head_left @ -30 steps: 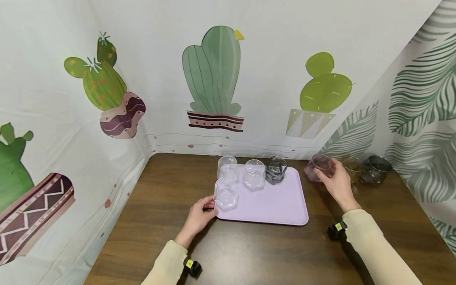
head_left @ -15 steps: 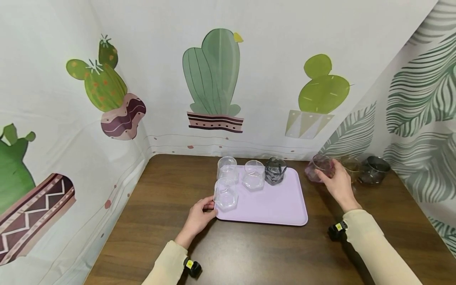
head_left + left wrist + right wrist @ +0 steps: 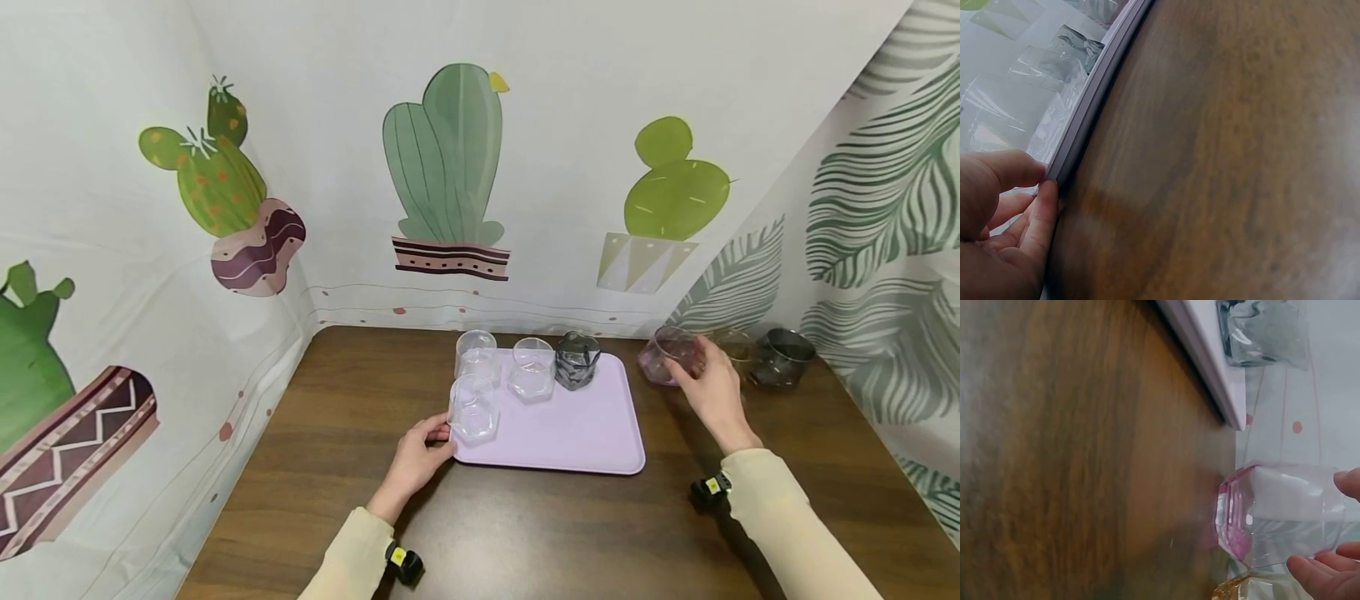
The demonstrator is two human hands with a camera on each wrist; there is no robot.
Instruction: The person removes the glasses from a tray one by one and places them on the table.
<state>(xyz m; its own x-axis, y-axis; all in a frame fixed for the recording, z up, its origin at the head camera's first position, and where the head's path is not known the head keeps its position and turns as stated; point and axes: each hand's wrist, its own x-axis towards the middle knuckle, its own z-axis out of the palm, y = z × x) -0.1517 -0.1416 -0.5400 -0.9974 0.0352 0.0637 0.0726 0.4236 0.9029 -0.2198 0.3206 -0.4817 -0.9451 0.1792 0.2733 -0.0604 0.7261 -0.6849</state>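
My left hand (image 3: 422, 454) pinches the left edge of a lilac tray (image 3: 570, 446) near its front corner; in the left wrist view, thumb and fingers meet at the rim. Beside that hand, a clear glass (image 3: 474, 410) stands on the tray. Two more clear glasses, one at the back left (image 3: 476, 357) and one mid-back (image 3: 532, 372), stand there with a dark grey glass (image 3: 577, 362). To the right of the tray, my right hand (image 3: 712, 387) grips a pink-tinted glass (image 3: 1285, 512) with thumb and fingers on opposite sides. It stands upright on the table.
An amber glass (image 3: 737, 350), partly hidden behind the right hand, and a dark smoky glass (image 3: 782, 358) stand at the table's back right. A cloth with printed cacti (image 3: 446, 167) hangs along the back edge of the wooden table (image 3: 525, 533).
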